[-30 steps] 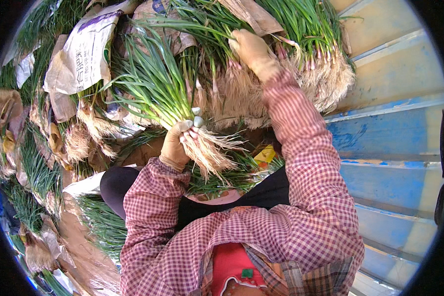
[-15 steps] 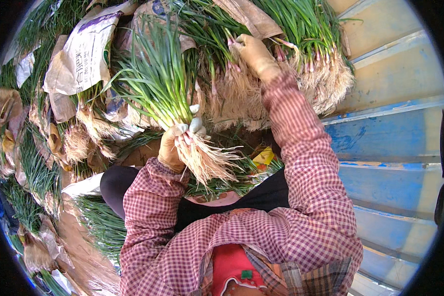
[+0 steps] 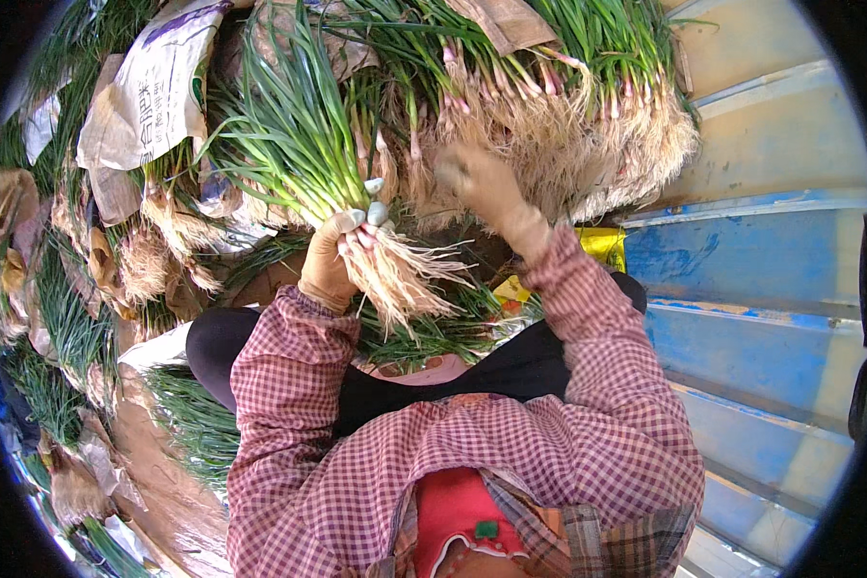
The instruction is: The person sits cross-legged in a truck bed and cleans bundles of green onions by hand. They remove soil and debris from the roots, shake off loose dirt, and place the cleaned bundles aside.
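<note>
My left hand (image 3: 328,262), in a beige glove with pale bluish fingertips, is closed round a bunch of green garlic (image 3: 303,159). The bunch's long leaves point up and away, while its pale roots (image 3: 395,275) hang out below my fingers toward the right. My right hand (image 3: 491,193), gloved too, is in the air in front of a big pile of green garlic (image 3: 520,82). Motion smears its fingers, so I cannot make out whether they hold anything. The pile's pinkish stem ends and matted roots face me.
Brown sheeting (image 3: 506,21) covers part of the pile, and a white printed sack (image 3: 154,91) lies over bundles at the left. More green garlic (image 3: 197,424) is on the ground beside my knee. Blue and cream metal panels (image 3: 742,260) stand along the right. A yellow packet (image 3: 602,248) is by my right sleeve.
My right hand has drawn back from the pile toward me, uncovering stem ends there. The left hand, with its bunch, has shifted slightly up and to the left.
</note>
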`<control>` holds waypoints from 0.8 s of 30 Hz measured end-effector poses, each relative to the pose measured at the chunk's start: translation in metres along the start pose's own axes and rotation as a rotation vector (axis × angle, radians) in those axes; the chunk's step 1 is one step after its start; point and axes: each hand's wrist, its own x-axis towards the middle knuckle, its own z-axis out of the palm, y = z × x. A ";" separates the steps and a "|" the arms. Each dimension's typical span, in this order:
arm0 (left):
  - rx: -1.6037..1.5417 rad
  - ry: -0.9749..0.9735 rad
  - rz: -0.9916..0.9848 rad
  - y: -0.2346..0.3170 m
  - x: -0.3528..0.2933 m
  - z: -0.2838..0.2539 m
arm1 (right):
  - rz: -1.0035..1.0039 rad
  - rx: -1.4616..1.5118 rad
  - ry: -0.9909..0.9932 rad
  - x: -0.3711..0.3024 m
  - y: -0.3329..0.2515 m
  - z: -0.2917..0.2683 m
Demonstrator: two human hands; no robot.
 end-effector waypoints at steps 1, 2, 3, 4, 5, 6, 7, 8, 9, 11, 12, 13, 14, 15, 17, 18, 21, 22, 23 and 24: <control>0.040 0.035 0.005 -0.001 0.002 0.000 | 0.042 -0.080 0.061 0.022 -0.007 -0.004; 0.012 -0.009 -0.027 -0.002 0.005 -0.006 | 0.046 -0.145 -0.012 0.038 -0.002 0.004; 0.024 0.015 -0.021 -0.003 0.004 -0.004 | 0.058 -0.205 -0.086 0.049 0.006 0.018; 0.041 0.043 -0.008 -0.002 0.002 -0.003 | 0.062 -0.260 -0.163 0.055 0.010 0.028; 0.056 0.072 0.009 0.000 0.001 -0.004 | 0.124 -0.118 -0.119 0.054 0.010 0.028; 0.028 0.031 0.012 -0.001 0.003 -0.011 | 0.185 0.024 -0.075 0.051 0.010 0.027; 0.109 0.061 0.005 0.004 0.004 -0.014 | 0.245 0.166 -0.031 0.047 0.010 0.024; 0.182 0.101 0.004 0.009 0.003 -0.018 | 0.315 0.481 -0.043 0.035 0.003 0.011; 0.255 0.145 -0.008 0.008 0.002 -0.022 | 0.261 0.379 -0.033 0.025 -0.012 0.004; 0.236 0.168 -0.041 0.001 0.002 0.013 | 0.204 0.193 -0.042 -0.013 -0.040 0.000; 0.127 0.187 -0.082 -0.001 0.005 -0.025 | -0.210 -0.084 0.070 -0.030 -0.042 0.012; 0.210 0.179 -0.115 0.001 0.003 -0.005 | -0.623 -0.349 0.179 -0.042 -0.040 0.032; 0.226 0.365 0.046 -0.003 -0.002 -0.004 | -0.634 0.078 0.163 -0.045 -0.047 0.054; 0.235 0.424 0.053 0.002 -0.007 0.005 | -0.587 0.155 0.120 -0.035 -0.027 0.060; 0.113 0.172 -0.015 0.013 -0.006 -0.031 | -0.452 -0.019 -0.016 -0.021 0.016 0.057; 0.151 0.205 0.032 0.013 -0.004 -0.042 | -0.019 0.240 -0.168 -0.023 0.016 0.040; 0.102 0.109 0.079 -0.002 -0.003 -0.021 | 0.523 0.925 -0.256 -0.016 0.000 0.021; 0.138 0.188 0.077 -0.003 -0.005 -0.048 | 0.491 1.171 -0.231 -0.012 -0.017 0.025; 0.106 0.125 -0.003 -0.007 -0.009 -0.044 | 0.462 1.418 -0.196 -0.009 -0.031 0.030; 0.085 0.068 -0.077 -0.010 -0.013 -0.041 | 0.366 1.529 -0.200 0.001 -0.033 0.050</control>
